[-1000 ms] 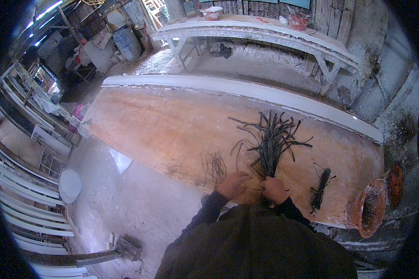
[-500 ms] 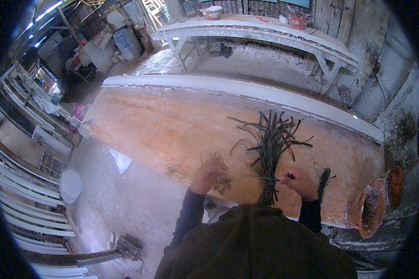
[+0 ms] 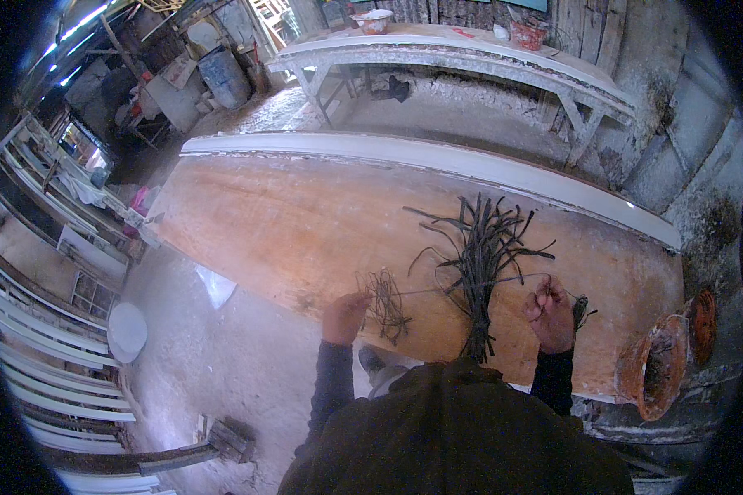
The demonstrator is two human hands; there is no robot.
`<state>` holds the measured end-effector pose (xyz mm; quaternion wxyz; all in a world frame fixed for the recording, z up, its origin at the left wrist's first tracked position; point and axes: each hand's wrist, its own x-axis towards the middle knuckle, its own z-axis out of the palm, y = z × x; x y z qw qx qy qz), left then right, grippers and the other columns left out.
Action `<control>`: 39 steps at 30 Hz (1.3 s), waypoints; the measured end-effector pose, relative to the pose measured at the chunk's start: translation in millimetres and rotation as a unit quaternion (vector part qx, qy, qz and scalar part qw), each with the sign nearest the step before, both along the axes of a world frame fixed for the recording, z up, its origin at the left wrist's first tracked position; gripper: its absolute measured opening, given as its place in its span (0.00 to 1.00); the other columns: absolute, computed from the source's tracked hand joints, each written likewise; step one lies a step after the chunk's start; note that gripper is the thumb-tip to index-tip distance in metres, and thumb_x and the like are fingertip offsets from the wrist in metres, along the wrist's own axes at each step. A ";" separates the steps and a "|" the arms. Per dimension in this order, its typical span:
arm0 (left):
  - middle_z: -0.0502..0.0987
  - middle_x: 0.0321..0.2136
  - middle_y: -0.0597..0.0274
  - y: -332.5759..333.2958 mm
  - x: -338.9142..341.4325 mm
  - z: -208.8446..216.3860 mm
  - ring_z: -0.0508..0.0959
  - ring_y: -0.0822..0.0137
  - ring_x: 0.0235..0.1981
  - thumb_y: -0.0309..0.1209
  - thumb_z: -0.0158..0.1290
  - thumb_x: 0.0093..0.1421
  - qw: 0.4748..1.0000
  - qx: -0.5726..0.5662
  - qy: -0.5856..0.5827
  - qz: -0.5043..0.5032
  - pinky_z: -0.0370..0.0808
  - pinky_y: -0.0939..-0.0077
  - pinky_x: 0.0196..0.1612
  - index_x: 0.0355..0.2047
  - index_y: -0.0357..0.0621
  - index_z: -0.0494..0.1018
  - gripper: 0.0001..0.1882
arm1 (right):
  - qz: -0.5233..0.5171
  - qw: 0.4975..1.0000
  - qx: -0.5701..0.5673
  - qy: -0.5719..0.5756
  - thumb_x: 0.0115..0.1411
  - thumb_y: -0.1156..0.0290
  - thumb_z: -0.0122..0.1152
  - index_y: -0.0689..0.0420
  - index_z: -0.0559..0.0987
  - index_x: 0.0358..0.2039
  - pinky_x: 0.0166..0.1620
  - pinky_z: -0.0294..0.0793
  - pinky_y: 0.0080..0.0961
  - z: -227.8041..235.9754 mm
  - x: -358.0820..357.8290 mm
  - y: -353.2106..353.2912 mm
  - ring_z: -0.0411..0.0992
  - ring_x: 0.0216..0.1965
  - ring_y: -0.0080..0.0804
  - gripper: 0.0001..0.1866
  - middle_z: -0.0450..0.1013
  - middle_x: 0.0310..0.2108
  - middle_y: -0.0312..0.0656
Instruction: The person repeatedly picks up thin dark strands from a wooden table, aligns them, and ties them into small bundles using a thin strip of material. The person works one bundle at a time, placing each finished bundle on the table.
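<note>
A thin grey strand, wire or cord, I cannot tell which, runs across between my hands, over a thick bundle of dark flat strips. My left hand pinches its left end at the table's near edge, beside a loose tangle of thin strands. To the right of the bundle, my right hand is closed with curled fingers at the strand's other end. Partly behind that hand lies a smaller bunch of dark strips.
The wooden tabletop has a long white moulding along its far edge. An orange, plaster-crusted bowl stands at the right end. Beyond is a white-stained bench. White lengths are racked at left, near a round white disc.
My hands have moved apart, the left one leftward and the right one rightward. The strand now spans a longer stretch, higher across the dark bundle.
</note>
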<state>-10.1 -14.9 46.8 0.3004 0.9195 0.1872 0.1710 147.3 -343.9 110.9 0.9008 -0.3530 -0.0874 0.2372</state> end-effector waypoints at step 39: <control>0.73 0.26 0.65 -105.5 26.0 7.8 0.71 0.76 0.28 0.30 0.51 0.52 0.863 -0.499 0.001 -0.080 0.69 0.83 0.31 0.38 0.38 0.70 0.14 | 0.097 0.944 -0.305 -0.085 0.49 0.77 0.56 0.59 0.69 0.26 0.31 0.63 0.14 -22.1 -53.2 105.7 0.63 0.26 0.17 0.05 0.66 0.23 0.33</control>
